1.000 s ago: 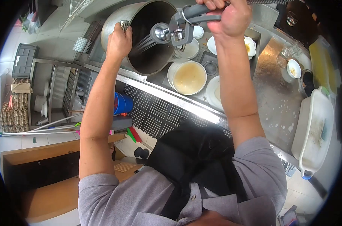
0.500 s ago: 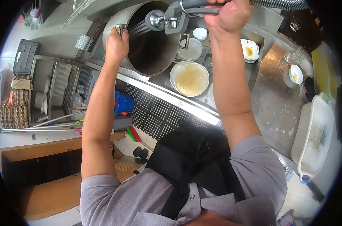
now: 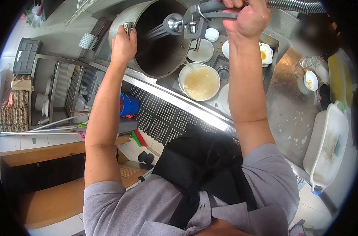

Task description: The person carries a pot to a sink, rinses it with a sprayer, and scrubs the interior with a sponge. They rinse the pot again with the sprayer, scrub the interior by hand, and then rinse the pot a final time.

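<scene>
A large metal stockpot (image 3: pixel 163 59) lies tilted on its side at the sink, its mouth facing me. My left hand (image 3: pixel 124 45) is closed around one of its side handles (image 3: pixel 128 27). My right hand (image 3: pixel 248 17) grips a grey spray nozzle (image 3: pixel 194 21) with its lever, fed by a coiled metal hose (image 3: pixel 295 5). Water streams from the spray head (image 3: pixel 174 23) into the pot. Just below the pot's rim, a bowl of cloudy yellowish liquid (image 3: pixel 200 83) stands in the sink, beside a pale round dish (image 3: pixel 201 51).
Stacked soiled white dishes (image 3: pixel 265 54) sit right of my forearm. The steel counter (image 3: pixel 285 102) carries a small white bowl (image 3: pixel 310 80) and a large white tub (image 3: pixel 328 145). A blue bucket (image 3: pixel 129 105) stands on the floor by a black perforated mat (image 3: pixel 159 114).
The spray nozzle and my right hand have shifted slightly right. Water still runs into the pot. My left hand keeps its hold on the handle. A dark blurred shape now shows at upper right.
</scene>
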Available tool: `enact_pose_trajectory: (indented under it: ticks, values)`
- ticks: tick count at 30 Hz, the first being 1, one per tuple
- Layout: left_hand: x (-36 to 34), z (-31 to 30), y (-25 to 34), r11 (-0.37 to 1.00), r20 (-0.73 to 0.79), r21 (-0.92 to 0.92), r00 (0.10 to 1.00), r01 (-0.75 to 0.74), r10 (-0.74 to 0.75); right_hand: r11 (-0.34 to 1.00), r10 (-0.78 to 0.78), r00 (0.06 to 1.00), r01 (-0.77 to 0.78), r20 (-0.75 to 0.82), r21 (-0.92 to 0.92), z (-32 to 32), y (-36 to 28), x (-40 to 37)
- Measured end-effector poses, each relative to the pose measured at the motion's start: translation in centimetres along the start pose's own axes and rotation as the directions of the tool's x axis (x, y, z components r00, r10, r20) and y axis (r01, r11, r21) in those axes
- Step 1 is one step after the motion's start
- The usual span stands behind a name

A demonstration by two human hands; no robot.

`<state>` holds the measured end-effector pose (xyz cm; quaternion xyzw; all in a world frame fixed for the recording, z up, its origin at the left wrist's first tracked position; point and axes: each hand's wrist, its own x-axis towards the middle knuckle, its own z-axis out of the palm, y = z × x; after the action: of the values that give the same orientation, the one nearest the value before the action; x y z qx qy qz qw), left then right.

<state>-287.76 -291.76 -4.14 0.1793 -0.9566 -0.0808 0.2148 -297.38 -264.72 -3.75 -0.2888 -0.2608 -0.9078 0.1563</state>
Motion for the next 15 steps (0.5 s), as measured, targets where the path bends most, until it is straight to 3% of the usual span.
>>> enact_pose_trajectory:
  ticks: [1, 2, 6, 8, 10, 12, 13, 15]
  values:
    - [0.1, 0.0, 0.0, 1.000, -0.001, 0.000, 1.000, -0.003, 0.003, 0.877, -0.092, 0.994, 0.105, 0.050, -0.469, 0.0, -0.6, -0.1]
    - [0.0, 0.0, 0.0, 1.000, -0.006, 0.002, 1.000, 0.010, -0.010, 0.540, -0.152, 0.979, 0.196, 0.135, -0.819, -0.2, -0.9, -0.1]
    - [0.0, -0.3, -0.4, 0.999, -0.001, -0.013, 0.999, 0.045, -0.045, 0.452, -0.186, 0.976, 0.184, 0.110, -0.873, -0.8, -1.3, -0.2]
    - [0.2, 0.2, -1.8, 1.000, -0.049, 0.003, 0.999, 0.012, -0.012, 0.418, -0.369, 0.927, 0.225, 0.061, -0.880, -0.5, -1.1, 0.1]
    - [-0.1, -0.2, -2.8, 1.000, -0.093, 0.026, 0.996, -0.014, 0.017, 0.426, -0.412, 0.910, 0.229, 0.038, -0.875, -0.2, -1.6, 0.9]
    - [-1.1, -1.1, -3.2, 0.968, -0.048, -0.224, 0.990, 0.117, -0.131, 0.442, -0.497, 0.867, 0.271, 0.018, -0.855, -0.9, -2.5, 2.2]
    - [-1.1, -0.6, -5.6, 0.968, -0.103, -0.248, 0.993, 0.026, -0.053, 0.426, -0.528, 0.849, 0.284, 0.019, -0.859, -0.9, -2.7, 2.9]
    - [-2.0, 0.1, -9.2, 0.958, -0.138, -0.285, 0.988, 0.030, -0.072, 0.427, -0.551, 0.834, 0.304, 0.021, -0.852, -0.6, -2.6, 3.4]
